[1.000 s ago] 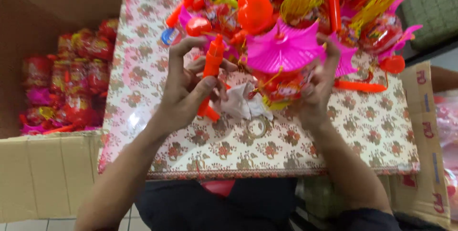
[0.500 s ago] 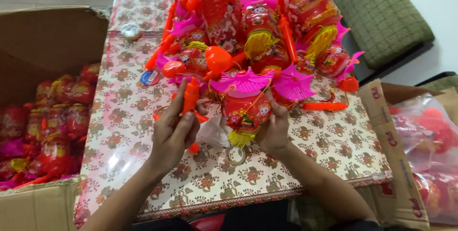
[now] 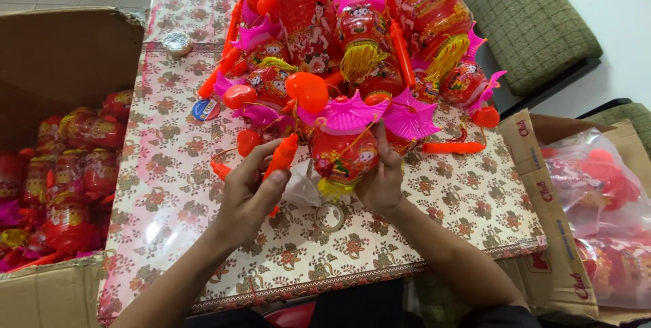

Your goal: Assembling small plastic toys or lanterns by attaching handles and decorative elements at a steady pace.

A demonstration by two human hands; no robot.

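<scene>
- The left hand [image 3: 247,192] comes in from the lower left, forearm angled up over the worktop [image 3: 169,186]; its fingers are curled tight round an orange stick [image 3: 280,160], which stands tilted with its tip up towards the lantern pile.
- The right hand [image 3: 381,179] reaches in from the lower right, thumb raised along the side of a red lantern [image 3: 344,155]; fingers and thumb pinch the lantern's right edge.
- That lantern sits at the near edge of the pile, just under a pink frilled cap [image 3: 346,114], with a yellow tassel [image 3: 332,189] hanging below it onto the worktop.
- One heap of lanterns [image 3: 352,36] covers the far middle of the worktop; the single pieces overlap too much to count surely.
- Two open cardboard boxes flank the worktop: a left box [image 3: 61,57] filled with wrapped red lanterns, and a right box [image 3: 542,206] with lanterns in clear bags.
- One roll of tape [image 3: 178,43] lies near the far left edge, one small blue disc [image 3: 205,110] nearer.
- Two green cushions [image 3: 529,23] lie at the upper right.
</scene>
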